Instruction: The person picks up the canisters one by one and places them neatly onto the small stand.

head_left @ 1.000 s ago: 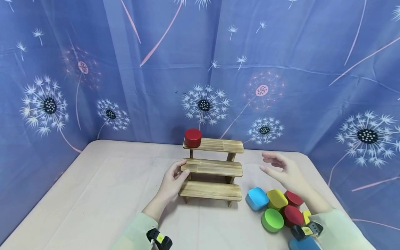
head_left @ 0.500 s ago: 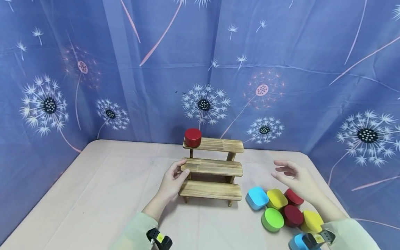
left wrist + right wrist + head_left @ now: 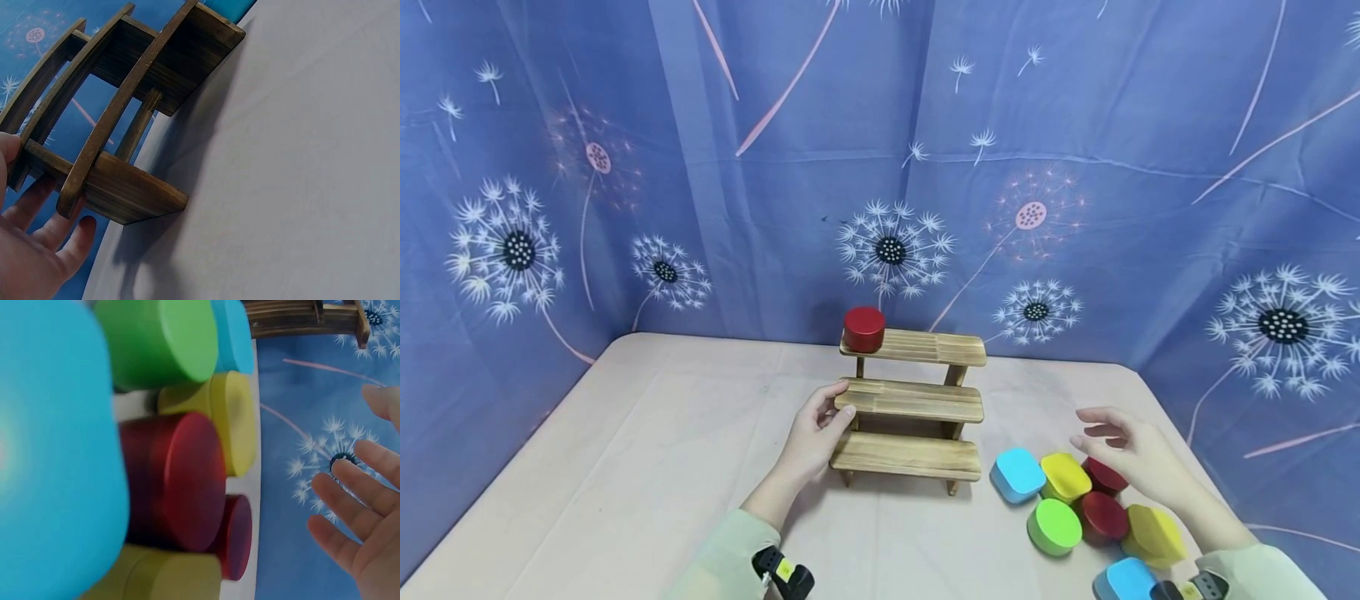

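Note:
A three-step wooden rack stands at mid table with a red round block on the left end of its top step. My left hand holds the left end of the middle step, thumb on top and fingers against the side. My right hand hovers open above a cluster of blocks at the right: light blue, yellow, green, dark red, another red and another yellow. It holds nothing.
A second light blue block lies near the table's front right edge by my right wrist. A blue dandelion-print curtain closes off the back and both sides. Bare tablecloth stretches left of the rack.
My right hand has drawn back from near the rack, moving right and toward me over the blocks, uncovering a yellow block. The left hand has stayed on the rack.

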Available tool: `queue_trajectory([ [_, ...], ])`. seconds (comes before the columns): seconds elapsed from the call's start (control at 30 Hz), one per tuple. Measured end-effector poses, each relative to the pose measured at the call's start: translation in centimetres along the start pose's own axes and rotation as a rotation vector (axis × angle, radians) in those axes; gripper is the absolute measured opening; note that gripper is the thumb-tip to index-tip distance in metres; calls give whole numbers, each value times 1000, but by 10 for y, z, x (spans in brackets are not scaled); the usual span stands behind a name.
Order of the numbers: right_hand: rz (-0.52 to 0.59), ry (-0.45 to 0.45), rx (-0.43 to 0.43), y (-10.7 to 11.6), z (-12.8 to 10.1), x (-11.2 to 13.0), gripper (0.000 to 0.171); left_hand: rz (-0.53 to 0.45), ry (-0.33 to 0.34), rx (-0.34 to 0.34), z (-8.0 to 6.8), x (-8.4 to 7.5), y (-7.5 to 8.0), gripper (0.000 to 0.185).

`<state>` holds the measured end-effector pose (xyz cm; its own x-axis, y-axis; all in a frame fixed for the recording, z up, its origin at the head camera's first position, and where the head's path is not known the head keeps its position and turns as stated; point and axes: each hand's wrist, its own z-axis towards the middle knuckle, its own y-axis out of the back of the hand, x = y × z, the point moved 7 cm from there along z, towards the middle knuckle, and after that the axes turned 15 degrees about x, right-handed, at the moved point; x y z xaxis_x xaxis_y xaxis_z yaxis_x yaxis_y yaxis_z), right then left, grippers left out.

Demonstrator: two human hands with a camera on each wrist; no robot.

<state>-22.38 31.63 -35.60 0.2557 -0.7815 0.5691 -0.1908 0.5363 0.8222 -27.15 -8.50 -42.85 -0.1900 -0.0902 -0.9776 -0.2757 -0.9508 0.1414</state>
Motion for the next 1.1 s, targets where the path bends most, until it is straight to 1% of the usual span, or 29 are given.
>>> queue_trajectory([
  [0.2,-21,-54,48,-3,-6,-14,44,-3,3,-3,0,-1,0,40],
  [0.4,-49,-71,66,-4,-12,-26,45,0,14,1,0,-1,-1,40],
  [0.6,-33,-127,117,-10,-19,-39,51,-3,25,-1,0,0,-1,40],
  [0.83,-113,-128,93,-12,-23,-48,50,-1,24,0,0,0,0,40],
  [1.1,-136,-151,87,-16,-26,-58,54,-1,25,2,0,1,0,40],
])
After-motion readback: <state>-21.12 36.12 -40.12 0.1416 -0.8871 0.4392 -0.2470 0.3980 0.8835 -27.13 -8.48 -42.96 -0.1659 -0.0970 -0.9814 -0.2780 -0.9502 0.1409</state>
